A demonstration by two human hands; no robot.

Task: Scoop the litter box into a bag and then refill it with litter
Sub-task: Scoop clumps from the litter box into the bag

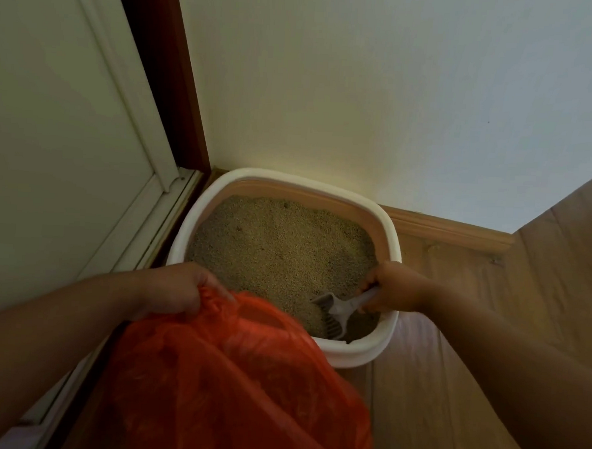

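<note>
**Listener:** Where is everything from where you stand?

**Onlooker:** A white litter box [391, 236] sits on a wood floor [450, 387], pushed into a corner between a pale wall [363, 90] and a door frame [178, 91]. It is filled with tan litter [280, 244], spread fairly evenly, with a few darker specks toward the far side.

**Listener:** And the hands?

**Onlooker:** Both reach forward from the near edge. The left hand [178, 288] is curled around the bunched rim of an orange plastic bag [231, 385], holding it up at the box's near left corner. The bag hangs down toward the person and covers that corner. The right hand [392, 287] is wrapped around the handle of a pale grey scoop [334, 312], just inside the near right wall.

**Listener:** Which way does the scoop point?

**Onlooker:** Its long axis runs from the right hand down and leftward, handle up at the fingers, slotted head low in the litter at the near right corner. The head points toward the bag.

**Listener:** So how far is the trip to the bag?

**Onlooker:** Short, I'd judge. The bag's mouth lies just left of the scoop head, with a narrow strip of litter between them. The right hand carries the load; the left only needs to keep the mouth open. I cannot tell whether the scoop holds anything yet.

**Listener:** Is the refill near?

**Onlooker:** It looks like scooping is still under way. No fresh litter container is in view.
</note>
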